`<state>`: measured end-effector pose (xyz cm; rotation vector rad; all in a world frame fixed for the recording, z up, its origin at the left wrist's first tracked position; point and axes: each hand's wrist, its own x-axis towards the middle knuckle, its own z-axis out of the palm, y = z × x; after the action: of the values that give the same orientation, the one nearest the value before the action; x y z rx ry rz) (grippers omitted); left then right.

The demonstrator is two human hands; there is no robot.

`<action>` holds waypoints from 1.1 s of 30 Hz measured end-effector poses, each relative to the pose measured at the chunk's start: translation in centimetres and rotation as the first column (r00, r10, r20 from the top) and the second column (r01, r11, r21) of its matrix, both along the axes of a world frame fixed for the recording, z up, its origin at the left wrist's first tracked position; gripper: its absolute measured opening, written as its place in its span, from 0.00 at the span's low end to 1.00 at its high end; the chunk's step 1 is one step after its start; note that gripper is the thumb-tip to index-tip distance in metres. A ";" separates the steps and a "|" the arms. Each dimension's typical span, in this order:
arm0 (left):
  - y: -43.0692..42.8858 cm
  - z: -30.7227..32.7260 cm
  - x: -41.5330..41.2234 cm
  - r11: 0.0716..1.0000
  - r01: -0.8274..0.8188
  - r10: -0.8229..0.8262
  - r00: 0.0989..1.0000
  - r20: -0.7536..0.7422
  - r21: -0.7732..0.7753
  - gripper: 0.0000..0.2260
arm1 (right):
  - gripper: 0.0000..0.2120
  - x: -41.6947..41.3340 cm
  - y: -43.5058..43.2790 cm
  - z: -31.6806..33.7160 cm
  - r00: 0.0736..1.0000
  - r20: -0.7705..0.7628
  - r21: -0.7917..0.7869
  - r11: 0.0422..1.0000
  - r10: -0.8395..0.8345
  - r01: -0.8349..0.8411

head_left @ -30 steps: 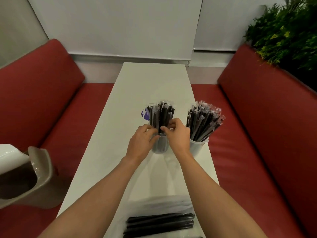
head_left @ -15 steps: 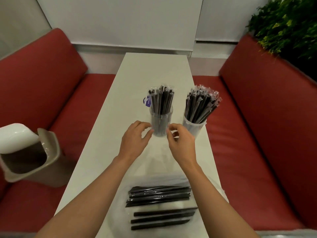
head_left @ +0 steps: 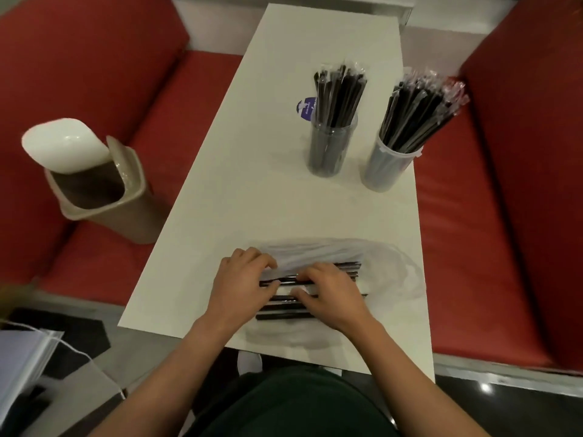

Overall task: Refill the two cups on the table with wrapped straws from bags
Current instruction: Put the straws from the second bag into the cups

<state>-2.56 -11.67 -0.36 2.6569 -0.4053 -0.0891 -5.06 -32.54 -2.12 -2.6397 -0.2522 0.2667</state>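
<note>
On the near bag, straws crosswise (left–right)

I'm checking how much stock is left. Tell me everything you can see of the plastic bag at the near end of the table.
The plastic bag is thin, clear and crumpled, lying flat on the white table near its front edge, slack film spreading to the right. Black wrapped straws lie crosswise at its middle in two loose groups, the farther partly under film. The left hand grips its left end; the right hand has curled fingers pinching straws at the middle.
</note>
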 end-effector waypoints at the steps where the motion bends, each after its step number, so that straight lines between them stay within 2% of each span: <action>1: 0.3 -0.2 -0.8 0.999 0.014 -0.015 1.000 0.025 0.037 0.15 | 0.22 -0.3 0.1 -0.1 0.998 -0.039 -0.051 0.998 0.047 -0.049; 4: 1.0 -0.7 -2.3 0.989 0.068 -0.073 0.997 0.035 0.128 0.31 | 0.35 -0.9 0.3 -0.4 0.990 -0.093 -0.150 0.981 0.109 -0.122; 7: 1.9 -1.4 -2.0 0.964 0.121 -0.089 0.986 -0.141 0.238 0.52 | 0.44 -0.4 0.8 -0.7 0.990 -0.092 -0.216 0.968 0.107 -0.125; 10: 2.5 -2.0 -0.4 0.956 0.184 -0.129 0.964 -0.234 0.229 0.60 | 0.46 0.2 1.3 -0.7 0.990 -0.116 -0.290 0.950 0.085 -0.116; 13: 3.0 -2.2 1.5 0.966 0.225 -0.192 0.954 -0.231 0.128 0.59 | 0.42 1.1 1.8 -0.7 0.990 -0.123 -0.342 0.934 0.067 -0.106; 15: 3.5 -2.1 2.1 0.973 0.215 -0.198 0.964 -0.175 0.080 0.55 | 0.37 1.9 2.1 -0.5 0.991 -0.113 -0.368 0.924 0.070 -0.107; 18: 3.6 -1.8 0.9 0.991 0.128 -0.133 0.982 0.138 0.039 0.36 | 0.34 3.0 2.4 -0.2 0.987 -0.130 -0.365 0.922 0.090 -0.132; 19: 3.5 -1.8 0.2 0.997 0.074 -0.079 0.973 0.218 0.034 0.31 | 0.34 3.1 2.4 -0.1 0.985 -0.147 -0.349 0.927 0.090 -0.137; 20: 3.4 -1.9 -0.5 0.998 0.029 -0.040 0.971 0.234 0.050 0.28 | 0.34 3.2 2.5 0.0 0.982 -0.165 -0.338 0.930 0.091 -0.143; 21: 3.3 -1.9 -1.1 0.997 -0.005 -0.009 0.983 0.183 0.078 0.30 | 0.34 3.3 2.5 0.0 0.980 -0.178 -0.336 0.930 0.093 -0.149; 23: 3.5 -2.7 -1.5 0.989 -0.041 0.044 0.999 -0.020 0.139 0.39 | 0.31 3.1 2.5 -0.2 0.977 -0.196 -0.342 0.927 0.088 -0.153; 26: 4.2 -3.1 -1.1 0.992 -0.035 0.059 0.976 -0.210 0.121 0.49 | 0.25 2.7 2.4 -0.6 0.976 -0.214 -0.319 0.941 0.043 -0.112; 30: 4.3 -3.2 -0.7 0.997 -0.019 0.037 0.973 -0.229 0.080 0.50 | 0.21 2.4 2.1 -0.8 0.980 -0.192 -0.323 0.939 0.054 -0.115; 33: 4.3 -3.2 -0.6 0.998 -0.015 0.026 0.982 -0.186 0.063 0.47 | 0.15 2.5 1.3 -0.2 0.982 -0.178 -0.226 0.968 0.069 -0.109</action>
<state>-3.15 -7.39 -3.60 2.6823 -0.3177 -0.3472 -2.58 -31.25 -2.29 -2.8202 -0.2998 0.5803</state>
